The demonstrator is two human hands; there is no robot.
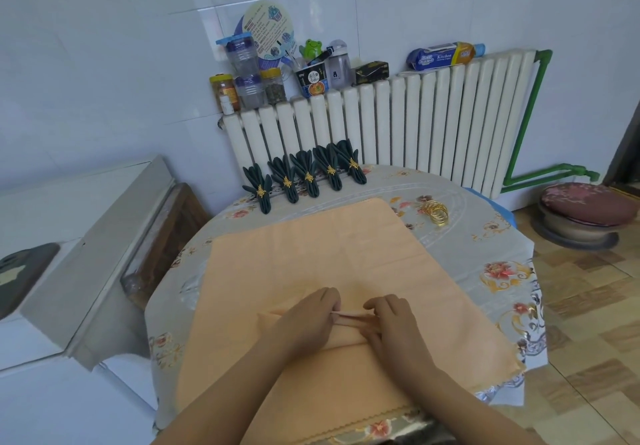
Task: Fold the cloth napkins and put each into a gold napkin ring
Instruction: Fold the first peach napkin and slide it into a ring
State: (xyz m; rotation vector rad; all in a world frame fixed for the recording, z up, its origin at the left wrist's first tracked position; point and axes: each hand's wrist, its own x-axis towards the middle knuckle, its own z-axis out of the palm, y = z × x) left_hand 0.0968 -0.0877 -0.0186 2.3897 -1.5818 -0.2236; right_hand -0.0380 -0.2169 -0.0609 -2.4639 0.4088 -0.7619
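A large peach cloth napkin (322, 257) lies spread over the round table. Near its middle, a narrow pleat of the cloth is raised. My left hand (306, 320) pinches the pleat's left end, and my right hand (394, 323) pinches its right end, fingers curled on the fold. Several loose gold napkin rings (437, 213) lie in a pile at the table's far right. Several dark green folded napkins (304, 178), each in a gold ring, stand in a row along the table's far edge.
The table carries a grey floral tablecloth (498, 271). A white radiator (398, 126) stands behind it, with jars and bottles (249, 77) on top. A grey cabinet (104, 236) is at the left, a cushioned stool (585, 212) at the right.
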